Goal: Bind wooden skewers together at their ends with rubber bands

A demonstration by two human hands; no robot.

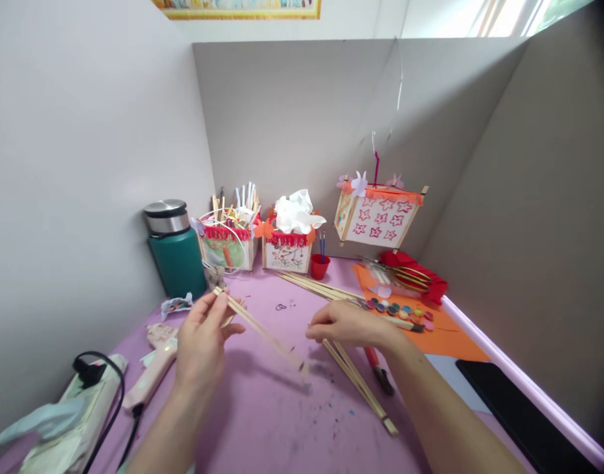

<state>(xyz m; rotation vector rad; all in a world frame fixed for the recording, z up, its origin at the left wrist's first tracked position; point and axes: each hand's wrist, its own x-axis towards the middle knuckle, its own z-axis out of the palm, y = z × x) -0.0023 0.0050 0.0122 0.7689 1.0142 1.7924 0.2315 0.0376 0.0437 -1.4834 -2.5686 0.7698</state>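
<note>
My left hand (206, 329) pinches one end of a pale wooden stick (260, 331), which slants down to the right above the purple table (262, 421). Its far end is blurred. Another short piece of wood shows partly behind my left fingers. To the right, my right hand (336, 322) has its fingers bent and pressed together; what they hold, if anything, is too small to make out. Just below it, a pair of sticks (360, 385) lies on the table, joined near the lower end. A red-handled tool (374, 362) lies beside them, partly under my right forearm.
A glue gun (154, 375) and power strip (92, 408) lie left, below a green bottle (176, 260). Decorated boxes (287, 253), a red cup (320, 266) and more sticks (316, 285) stand or lie behind. A lantern (379, 217) hangs right, above paints (393, 308); a black phone (509, 408) lies right.
</note>
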